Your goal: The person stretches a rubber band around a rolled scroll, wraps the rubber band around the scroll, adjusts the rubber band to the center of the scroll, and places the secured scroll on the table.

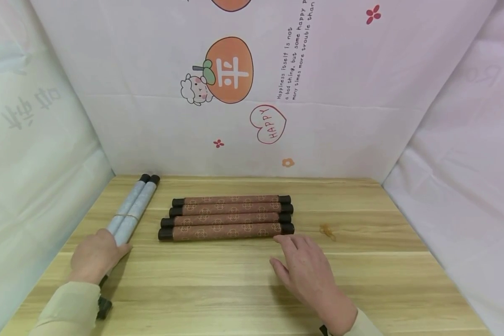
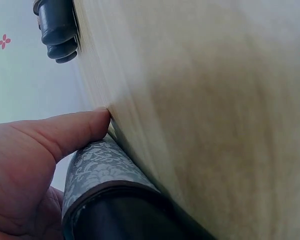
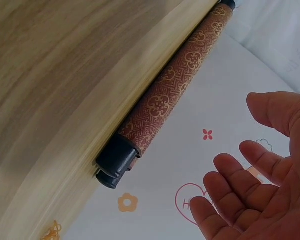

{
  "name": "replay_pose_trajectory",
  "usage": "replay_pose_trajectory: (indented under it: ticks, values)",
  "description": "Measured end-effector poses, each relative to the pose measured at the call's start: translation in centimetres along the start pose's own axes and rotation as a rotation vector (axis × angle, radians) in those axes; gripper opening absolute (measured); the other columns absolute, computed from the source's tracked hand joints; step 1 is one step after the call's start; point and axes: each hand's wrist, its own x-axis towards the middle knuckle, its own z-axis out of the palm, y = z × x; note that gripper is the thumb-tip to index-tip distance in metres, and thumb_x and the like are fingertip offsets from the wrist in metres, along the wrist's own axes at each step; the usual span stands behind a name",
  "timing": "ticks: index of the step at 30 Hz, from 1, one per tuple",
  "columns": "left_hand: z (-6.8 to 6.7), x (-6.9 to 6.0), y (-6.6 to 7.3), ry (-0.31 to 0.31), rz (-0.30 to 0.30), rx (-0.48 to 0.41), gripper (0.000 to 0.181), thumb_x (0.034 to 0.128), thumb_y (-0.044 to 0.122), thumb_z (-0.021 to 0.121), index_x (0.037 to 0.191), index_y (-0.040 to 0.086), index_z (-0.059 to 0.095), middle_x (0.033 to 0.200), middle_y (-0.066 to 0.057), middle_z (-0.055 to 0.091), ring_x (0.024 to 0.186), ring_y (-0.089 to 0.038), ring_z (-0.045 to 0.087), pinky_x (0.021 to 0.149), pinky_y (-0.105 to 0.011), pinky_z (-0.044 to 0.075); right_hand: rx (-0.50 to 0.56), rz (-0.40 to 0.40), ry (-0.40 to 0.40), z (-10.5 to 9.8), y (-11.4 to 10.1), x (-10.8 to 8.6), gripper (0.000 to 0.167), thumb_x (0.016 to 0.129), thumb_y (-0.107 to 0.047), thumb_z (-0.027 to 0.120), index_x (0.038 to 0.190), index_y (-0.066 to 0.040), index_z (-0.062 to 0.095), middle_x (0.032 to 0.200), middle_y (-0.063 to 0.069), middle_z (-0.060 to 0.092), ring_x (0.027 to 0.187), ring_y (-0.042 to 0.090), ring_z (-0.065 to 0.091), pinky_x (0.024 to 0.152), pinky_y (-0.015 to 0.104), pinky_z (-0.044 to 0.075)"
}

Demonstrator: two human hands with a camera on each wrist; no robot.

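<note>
The table (image 1: 218, 284) stretches as open wood between the two hands and to the right of the right fingers; its left edge runs near the left fingers, and its back edge, well ahead of both hands, meets a white cloth (image 1: 151, 135). The left hand (image 1: 95, 255) grips two pale scrolls (image 1: 143, 200) near their lower end, thumb on one side; its other fingers are mostly hidden. The right hand (image 1: 308, 270) holds nothing, its fingers loosely bent and the thumb spread away. Just beyond those fingertips lie four brown scrolls (image 1: 231, 218), side by side. To the fingers' right is a tangled tan elastic (image 1: 327, 231). The brown rolls carry gold medallions, the pale ones a floral pattern and a thin band (image 1: 127, 215); all are slim cylinders with dark end caps.
</note>
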Motion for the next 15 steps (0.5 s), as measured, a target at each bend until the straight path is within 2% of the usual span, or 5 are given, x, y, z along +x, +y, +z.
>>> replay_pose_trajectory:
  ticks: [6,9,12,15]
  values:
    - [0.0,-0.3,0.1,0.002,0.014,-0.004,0.075,0.0932,0.047,0.067,0.106,-0.023,0.046,0.080,-0.031,0.057,0.068,-0.036,0.060,0.052,-0.047,0.051,-0.006,-0.017,0.022,0.2,0.3,-0.1,0.048,0.086,-0.033,0.083,0.125,-0.007,0.068,0.110,0.013,0.075,0.102,0.032,0.071,0.090,0.048,0.058]
    - [0.0,-0.5,0.2,0.032,0.024,0.001,0.078,0.0924,0.050,0.069,0.110,-0.022,0.044,0.082,-0.032,0.057,0.068,-0.037,0.061,0.051,-0.048,0.051,-0.014,-0.030,0.035,0.4,0.9,0.0,0.049,0.085,-0.032,0.085,0.124,-0.007,0.069,0.107,0.014,0.075,0.098,0.033,0.072,0.085,0.047,0.060]
    - [-0.1,-0.7,0.6,0.091,0.051,0.018,0.091,0.0902,0.054,0.071,0.128,-0.022,0.039,0.097,-0.040,0.057,0.077,-0.048,0.063,0.054,-0.054,0.052,-0.023,-0.014,0.017,0.6,1.6,0.2,0.052,0.084,-0.031,0.085,0.126,-0.006,0.068,0.110,0.017,0.074,0.098,0.035,0.072,0.082,0.048,0.061]
    - [0.0,-1.0,1.4,0.166,0.114,0.045,0.102,0.0899,0.054,0.073,0.146,-0.020,0.033,0.123,-0.048,0.053,0.098,-0.060,0.060,0.066,-0.065,0.054,-0.035,0.038,-0.030,0.7,2.4,0.3,0.053,0.086,-0.030,0.082,0.131,-0.006,0.067,0.117,0.020,0.073,0.103,0.039,0.071,0.082,0.051,0.061]
